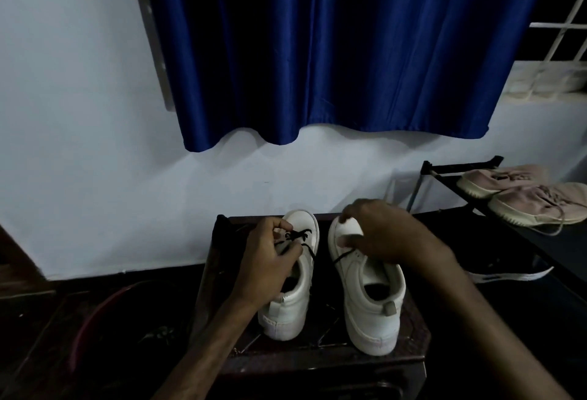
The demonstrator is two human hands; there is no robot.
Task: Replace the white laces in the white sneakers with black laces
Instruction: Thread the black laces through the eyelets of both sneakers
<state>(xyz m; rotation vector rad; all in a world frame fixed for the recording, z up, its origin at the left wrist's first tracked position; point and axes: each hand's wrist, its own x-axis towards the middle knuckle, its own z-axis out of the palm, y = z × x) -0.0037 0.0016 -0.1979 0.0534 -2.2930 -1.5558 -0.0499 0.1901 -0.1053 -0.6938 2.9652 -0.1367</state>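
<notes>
White sneakers (287, 310) (371, 314), two; left fingers (279, 225) tight on black lace (298, 235), right fingers (349, 209) round toe (347, 228).

Smooth matt sneakers (371, 298) (leather-like), glossy satin curtain (333, 50), dark wooden table (317, 358).

Blue curtain (333, 50), white wall (79, 113).
</notes>
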